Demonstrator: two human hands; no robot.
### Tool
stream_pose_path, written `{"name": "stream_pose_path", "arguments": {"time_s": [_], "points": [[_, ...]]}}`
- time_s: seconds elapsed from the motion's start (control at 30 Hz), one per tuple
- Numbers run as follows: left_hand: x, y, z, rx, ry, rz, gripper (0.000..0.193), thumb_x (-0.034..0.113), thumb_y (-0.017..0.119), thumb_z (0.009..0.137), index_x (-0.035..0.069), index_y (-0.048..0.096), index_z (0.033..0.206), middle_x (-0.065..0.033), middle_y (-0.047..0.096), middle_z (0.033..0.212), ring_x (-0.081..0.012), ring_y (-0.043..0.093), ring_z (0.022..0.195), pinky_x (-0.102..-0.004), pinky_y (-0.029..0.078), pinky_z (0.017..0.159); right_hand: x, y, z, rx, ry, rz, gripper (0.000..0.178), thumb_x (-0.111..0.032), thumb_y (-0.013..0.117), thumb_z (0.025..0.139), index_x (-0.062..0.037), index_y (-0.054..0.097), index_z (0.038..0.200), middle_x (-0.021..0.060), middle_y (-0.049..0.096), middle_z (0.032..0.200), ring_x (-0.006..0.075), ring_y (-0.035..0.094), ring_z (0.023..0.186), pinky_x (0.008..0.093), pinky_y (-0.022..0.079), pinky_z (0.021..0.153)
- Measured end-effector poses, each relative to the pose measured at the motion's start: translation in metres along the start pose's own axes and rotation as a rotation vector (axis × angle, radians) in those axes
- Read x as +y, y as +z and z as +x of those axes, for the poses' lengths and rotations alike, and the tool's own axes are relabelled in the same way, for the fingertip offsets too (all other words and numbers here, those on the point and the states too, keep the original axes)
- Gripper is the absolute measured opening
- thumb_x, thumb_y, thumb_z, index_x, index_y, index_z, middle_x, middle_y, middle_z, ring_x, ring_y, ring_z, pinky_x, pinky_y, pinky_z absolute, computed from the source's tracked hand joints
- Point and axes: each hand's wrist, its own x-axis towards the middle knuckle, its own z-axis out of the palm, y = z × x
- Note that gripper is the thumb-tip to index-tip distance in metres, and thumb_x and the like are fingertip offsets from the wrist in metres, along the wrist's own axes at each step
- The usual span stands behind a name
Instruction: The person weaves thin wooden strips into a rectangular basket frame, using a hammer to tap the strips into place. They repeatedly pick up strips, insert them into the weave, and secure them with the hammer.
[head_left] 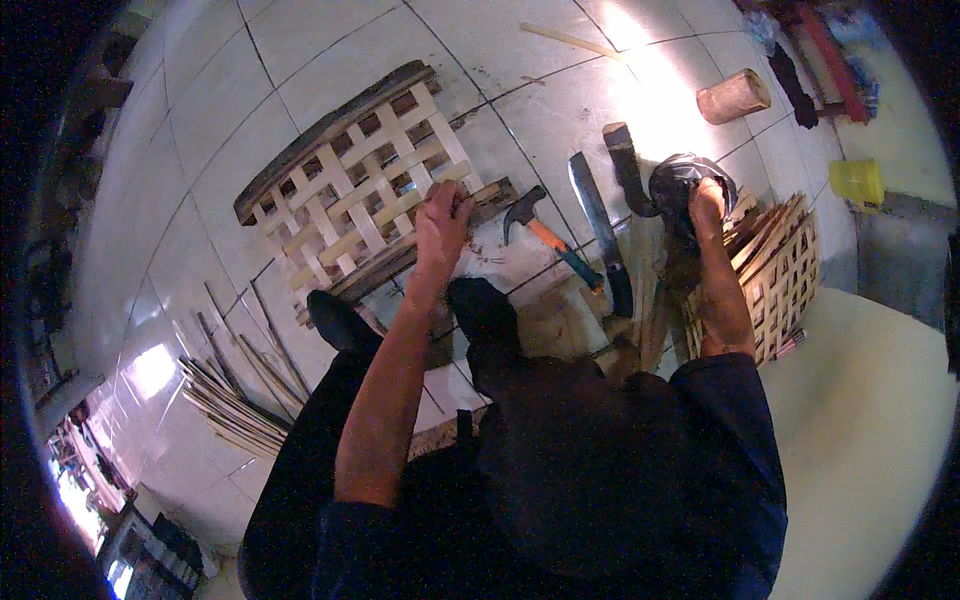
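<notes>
A woven lattice panel of pale flat strips (352, 183) lies on the floor in front of me, set between two dark wooden bars. My left hand (445, 208) is at its right end with the fingers curled; whatever they hold is too small to make out. On the right, my right hand (707, 198) reaches into the mouth of a black plastic bag (672, 180), and the bag hides its fingertips. Between my hands lie a claw hammer (548, 236) with an orange and dark green handle and a machete (597, 215) with a dark handle.
A woven basket (790, 275) full of split strips stands beside my right forearm. Beyond the bag are a dark wooden piece (625, 165), a short wooden log (735, 97) and a yellow container (857, 183). Long thin strips (235, 405) lie at left, near my foot (335, 318).
</notes>
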Motion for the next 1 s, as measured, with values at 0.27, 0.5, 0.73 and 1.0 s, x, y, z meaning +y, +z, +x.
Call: {"name": "stream_pose_path", "arguments": {"time_s": [0.27, 0.5, 0.73, 1.0], "points": [[-0.004, 0.002, -0.002, 0.127, 0.124, 0.077, 0.017, 0.000, 0.065, 0.075, 0.002, 0.052, 0.086, -0.0173, 0.055, 0.083, -0.0386, 0.057, 0.075, -0.0441, 0.045, 0.064, -0.017, -0.054, 0.014, -0.186, 0.100, 0.165, 0.026, -0.028, 0.058, 0.088, -0.0033, 0.061, 0.096, 0.0221, 0.066, 0.091, 0.0417, 0.063, 0.088, 0.0481, 0.050, 0.076], [-0.009, 0.013, -0.004, 0.189, 0.093, 0.023, 0.018, 0.000, 0.065, 0.073, 0.002, 0.054, 0.086, -0.0159, 0.055, 0.082, -0.0367, 0.058, 0.076, -0.0423, 0.048, 0.067, -0.042, -0.103, -0.001, -0.078, 0.239, 0.265, 0.028, -0.025, 0.052, 0.088, -0.0003, 0.058, 0.100, 0.0267, 0.064, 0.091, 0.0421, 0.063, 0.088, 0.0482, 0.048, 0.080], [-0.010, 0.018, -0.004, 0.240, 0.090, 0.058, 0.015, 0.003, 0.065, 0.072, 0.004, 0.056, 0.084, -0.0120, 0.057, 0.081, -0.0323, 0.058, 0.083, -0.0405, 0.045, 0.074, -0.183, -0.153, -0.051, -0.035, -0.105, 0.815, 0.017, -0.018, 0.060, 0.089, -0.0066, 0.061, 0.102, 0.0111, 0.066, 0.074, 0.0228, 0.064, 0.063, 0.0354, 0.051, 0.062], [0.002, 0.009, -0.008, 0.125, 0.184, -0.093, 0.021, 0.011, 0.068, 0.076, 0.005, 0.063, 0.095, -0.0100, 0.066, 0.090, -0.0291, 0.061, 0.085, -0.0373, 0.041, 0.084, -0.322, -0.144, -0.077, -0.352, -0.388, 1.074, 0.026, -0.016, 0.060, 0.091, -0.0054, 0.054, 0.113, 0.0165, 0.067, 0.080, 0.0283, 0.066, 0.066, 0.0376, 0.051, 0.062]]}}
